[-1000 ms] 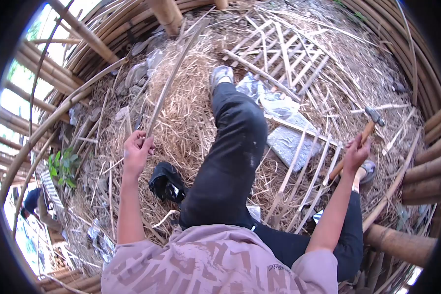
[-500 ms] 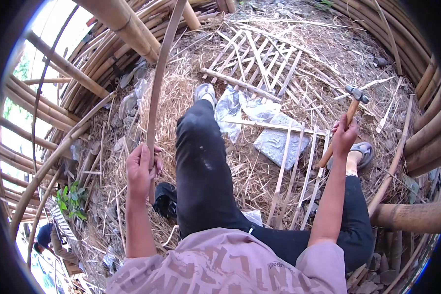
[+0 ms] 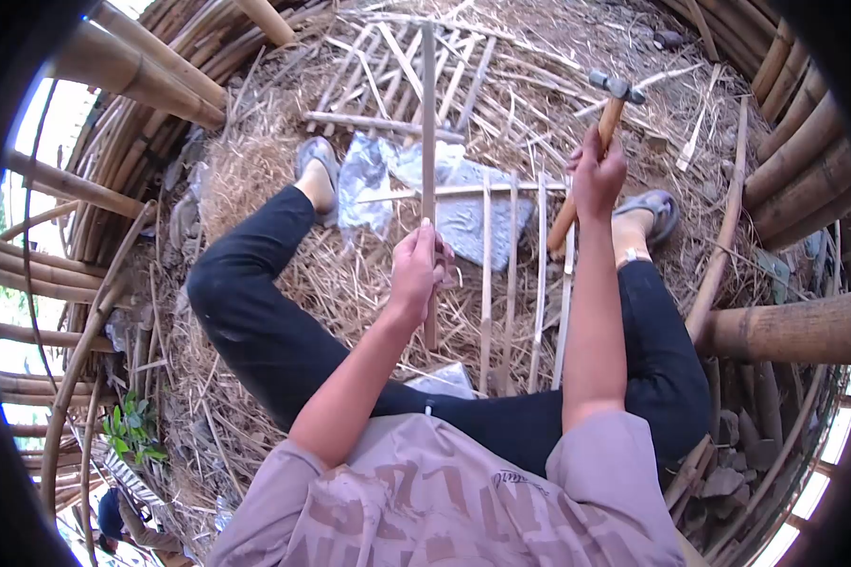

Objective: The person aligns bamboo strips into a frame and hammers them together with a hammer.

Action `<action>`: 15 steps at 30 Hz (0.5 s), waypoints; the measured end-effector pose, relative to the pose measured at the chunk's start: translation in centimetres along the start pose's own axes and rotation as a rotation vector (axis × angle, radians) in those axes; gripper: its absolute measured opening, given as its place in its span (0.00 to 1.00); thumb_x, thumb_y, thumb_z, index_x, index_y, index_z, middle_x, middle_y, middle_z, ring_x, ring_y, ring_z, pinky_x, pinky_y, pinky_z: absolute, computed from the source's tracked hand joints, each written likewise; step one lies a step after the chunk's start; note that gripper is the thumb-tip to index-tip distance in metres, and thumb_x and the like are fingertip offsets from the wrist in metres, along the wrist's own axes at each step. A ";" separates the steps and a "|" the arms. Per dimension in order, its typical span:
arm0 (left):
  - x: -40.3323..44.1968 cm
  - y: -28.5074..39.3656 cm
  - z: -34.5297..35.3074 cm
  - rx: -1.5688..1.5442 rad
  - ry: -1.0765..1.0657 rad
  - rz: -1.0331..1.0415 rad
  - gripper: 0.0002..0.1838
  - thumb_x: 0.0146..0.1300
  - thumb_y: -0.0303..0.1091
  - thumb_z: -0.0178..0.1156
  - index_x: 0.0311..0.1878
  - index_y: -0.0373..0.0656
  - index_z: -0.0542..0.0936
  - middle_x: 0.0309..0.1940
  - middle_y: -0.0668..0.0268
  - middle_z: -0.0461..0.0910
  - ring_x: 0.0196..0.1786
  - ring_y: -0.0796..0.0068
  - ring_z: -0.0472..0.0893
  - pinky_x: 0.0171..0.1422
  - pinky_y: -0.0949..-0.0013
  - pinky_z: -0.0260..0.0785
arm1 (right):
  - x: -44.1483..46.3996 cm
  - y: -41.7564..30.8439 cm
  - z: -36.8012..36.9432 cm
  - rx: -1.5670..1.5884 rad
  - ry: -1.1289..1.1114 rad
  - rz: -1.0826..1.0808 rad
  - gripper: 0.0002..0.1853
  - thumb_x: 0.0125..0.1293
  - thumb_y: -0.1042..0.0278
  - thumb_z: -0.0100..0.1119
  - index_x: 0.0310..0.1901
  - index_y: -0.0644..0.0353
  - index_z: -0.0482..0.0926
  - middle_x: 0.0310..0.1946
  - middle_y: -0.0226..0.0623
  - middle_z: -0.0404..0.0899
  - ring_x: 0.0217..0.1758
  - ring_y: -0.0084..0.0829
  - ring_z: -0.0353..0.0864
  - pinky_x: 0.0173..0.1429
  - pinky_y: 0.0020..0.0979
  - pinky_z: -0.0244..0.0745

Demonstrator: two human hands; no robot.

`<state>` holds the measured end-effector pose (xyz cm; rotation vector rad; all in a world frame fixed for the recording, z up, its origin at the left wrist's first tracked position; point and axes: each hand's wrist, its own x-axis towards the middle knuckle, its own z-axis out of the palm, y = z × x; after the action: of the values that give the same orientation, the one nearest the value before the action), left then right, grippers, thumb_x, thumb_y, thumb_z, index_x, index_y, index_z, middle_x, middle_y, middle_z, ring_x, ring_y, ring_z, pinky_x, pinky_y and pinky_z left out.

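Observation:
My left hand [image 3: 421, 269] is closed around a bamboo strip [image 3: 429, 132], held upright between my legs. My right hand [image 3: 597, 175] grips a hammer [image 3: 612, 111] by its wooden handle, with the metal head up. Below and between the hands are several narrow bamboo slats [image 3: 486, 283] that run side by side. Their far ends meet a crosswise slat [image 3: 501, 190], partly hidden behind the upright strip. Under that crosswise slat lies a silvery plastic packet [image 3: 487, 227].
Beyond my feet lies a lattice of bamboo slats [image 3: 397, 71]. Crumpled clear plastic [image 3: 364, 180] rests on the straw-strewn ground. A thick bamboo pole [image 3: 780, 329] juts in from the right. Stacked bamboo poles [image 3: 804, 151] line both sides. Another person [image 3: 128, 520] is at far lower left.
My left hand has swung right with the bamboo strip, from outside my left leg to between my legs. My left knee has opened outward. The hammer stays in my right hand.

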<state>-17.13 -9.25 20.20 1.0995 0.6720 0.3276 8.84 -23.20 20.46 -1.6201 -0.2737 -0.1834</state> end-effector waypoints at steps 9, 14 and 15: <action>1.2 -13.9 -2.9 0.367 0.218 -0.261 0.23 0.82 0.51 0.46 0.32 0.46 0.73 0.22 0.69 0.74 0.17 0.82 0.67 0.21 0.73 0.64 | 0.6 1.9 0.1 0.073 0.163 0.142 0.19 0.80 0.56 0.55 0.39 0.67 0.75 0.19 0.33 0.77 0.16 0.25 0.79 0.20 0.28 0.75; -0.4 -16.2 -3.5 0.482 0.260 -0.287 0.29 0.82 0.54 0.42 0.30 0.41 0.74 0.20 0.66 0.74 0.22 0.71 0.77 0.29 0.62 0.71 | 0.6 3.4 -0.2 0.071 0.176 0.155 0.20 0.79 0.55 0.56 0.38 0.67 0.75 0.19 0.33 0.77 0.16 0.26 0.79 0.20 0.29 0.76; -0.5 -16.3 -3.5 0.566 0.274 -0.264 0.29 0.82 0.54 0.42 0.30 0.40 0.75 0.20 0.63 0.75 0.25 0.66 0.78 0.33 0.59 0.70 | 0.6 3.6 -0.2 0.054 0.173 0.164 0.20 0.79 0.55 0.56 0.37 0.67 0.74 0.19 0.33 0.77 0.16 0.27 0.79 0.20 0.29 0.76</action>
<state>-21.05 -14.15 4.72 1.4933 1.1882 0.0546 10.46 -23.57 17.24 -1.5543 -0.0123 -0.1875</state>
